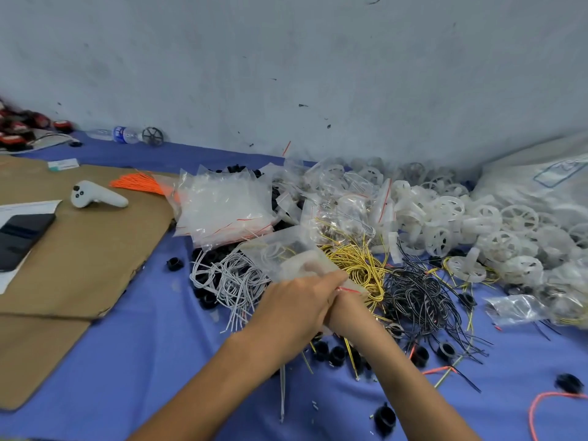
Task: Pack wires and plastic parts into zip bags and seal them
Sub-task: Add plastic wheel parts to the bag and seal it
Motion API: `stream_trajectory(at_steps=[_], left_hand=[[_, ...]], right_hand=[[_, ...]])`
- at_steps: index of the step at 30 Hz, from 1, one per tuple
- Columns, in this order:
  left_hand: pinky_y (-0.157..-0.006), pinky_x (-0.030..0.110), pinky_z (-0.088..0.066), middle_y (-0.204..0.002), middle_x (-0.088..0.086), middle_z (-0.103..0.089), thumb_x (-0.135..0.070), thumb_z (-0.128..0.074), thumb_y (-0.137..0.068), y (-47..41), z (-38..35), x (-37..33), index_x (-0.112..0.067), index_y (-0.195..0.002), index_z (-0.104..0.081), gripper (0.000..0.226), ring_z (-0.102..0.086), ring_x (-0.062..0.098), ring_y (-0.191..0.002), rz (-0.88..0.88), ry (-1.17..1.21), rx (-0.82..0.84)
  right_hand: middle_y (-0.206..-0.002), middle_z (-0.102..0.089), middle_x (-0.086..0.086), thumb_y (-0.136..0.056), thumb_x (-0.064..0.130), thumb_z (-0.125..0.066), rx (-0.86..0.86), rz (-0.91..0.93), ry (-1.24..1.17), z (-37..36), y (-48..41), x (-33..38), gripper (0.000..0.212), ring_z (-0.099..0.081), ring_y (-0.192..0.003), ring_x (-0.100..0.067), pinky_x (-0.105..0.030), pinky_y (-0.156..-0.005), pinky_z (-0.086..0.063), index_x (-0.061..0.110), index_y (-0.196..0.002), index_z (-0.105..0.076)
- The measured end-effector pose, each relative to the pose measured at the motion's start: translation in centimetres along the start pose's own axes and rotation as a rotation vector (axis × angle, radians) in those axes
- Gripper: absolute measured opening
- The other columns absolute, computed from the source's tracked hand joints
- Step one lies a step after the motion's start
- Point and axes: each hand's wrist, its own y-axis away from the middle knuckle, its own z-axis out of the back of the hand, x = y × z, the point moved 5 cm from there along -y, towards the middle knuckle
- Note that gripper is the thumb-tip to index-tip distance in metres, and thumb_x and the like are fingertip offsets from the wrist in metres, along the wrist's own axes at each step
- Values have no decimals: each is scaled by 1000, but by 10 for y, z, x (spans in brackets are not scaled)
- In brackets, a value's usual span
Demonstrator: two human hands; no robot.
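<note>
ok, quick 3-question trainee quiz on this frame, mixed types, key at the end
1. The left hand and right hand both hold: A) a zip bag B) a phone C) a water bottle
2. True or false: the white controller lies on the blue cloth.
3. Fill in: between the white wires and the black wires lies a pile of ___ wires.

Key: 1 A. 2 false, it lies on the cardboard. 3 yellow wires.

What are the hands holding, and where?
The left hand and right hand both hold a zip bag by its red-lined mouth.
</note>
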Motion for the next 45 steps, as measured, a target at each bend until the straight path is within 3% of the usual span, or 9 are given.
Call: stream_trajectory(at_steps=[2,5,8,11,17,20,23,31,45], left_hand=[[-72,38,-47,-112,-3,-68,-37,-36,-103,1,2,-2,-44,-140,-34,39,-64,28,-96,-3,30,-1],[-74,37,-48,-112,-6,-69,-31,-44,-101,0,5,-1,-46,-140,-34,43,-64,25,-96,8,51,-28],[-76,38,-51,-115,-9,-69,-36,-40,-103,-1,7,6,-45,-139,-39,38,-65,25,-97,17,78,-62],[-77,38,-51,-117,-9,-68,-40,-36,-104,1,6,14,-43,-141,-39,38,-64,24,-99,44,64,-75],[-71,37,-47,-106,-3,-71,-42,-39,-102,3,5,26,-46,-140,-37,38,-66,28,-93,112,144,-92],[-68,36,-46,-96,-3,-72,-43,-37,-103,5,7,30,-46,-139,-36,36,-66,26,-86,124,183,-100],[-69,37,-49,-93,-6,-71,-44,-36,-103,3,6,31,-47,-139,-35,36,-66,24,-84,135,209,-99],[-67,33,-44,-94,-13,-67,-49,-29,-102,4,0,29,-51,-139,-27,37,-63,17,-82,140,237,-75],[-64,30,-36,-95,-16,-67,-49,-29,-102,9,0,30,-52,-139,-28,37,-61,11,-80,147,246,-65]], right_hand=[[-109,-63,16,-66,-46,-29,27,-143,304,-12,0,-4,92,-59,-101,2,-22,-101,-39,15,-130,-58],[-126,-64,7,-92,-23,-36,-46,-279,7,-27,-16,4,56,-63,-86,6,-15,-93,-44,10,-131,-57],[-98,-67,1,-92,-22,-37,-104,-274,125,-33,-16,-8,37,-61,-97,-8,-23,-97,-43,-10,-121,-58],[-99,-67,2,-82,-36,-35,30,-142,158,-24,-7,-2,42,-62,-94,-15,-28,-93,-44,-10,-102,-61],[-85,-66,11,-90,9,-56,12,525,-368,46,31,-13,15,-60,-78,-8,-25,-68,-46,16,-94,-68],[-81,-70,8,-90,22,-62,122,474,-464,73,33,-51,14,-59,-70,-4,-19,-63,-46,26,-97,-74],[-90,-72,7,-94,27,-60,-140,354,-400,125,1,-85,17,-66,-76,-10,-27,-71,-55,35,-103,-72],[-145,-48,-10,-97,21,-50,-228,76,-60,126,-160,-91,47,-53,-123,-26,-41,-100,-48,13,-143,-40],[-115,-63,-11,-96,27,-57,-305,67,-41,151,-178,-98,26,-59,-103,-27,-45,-93,-50,9,-114,-59]])
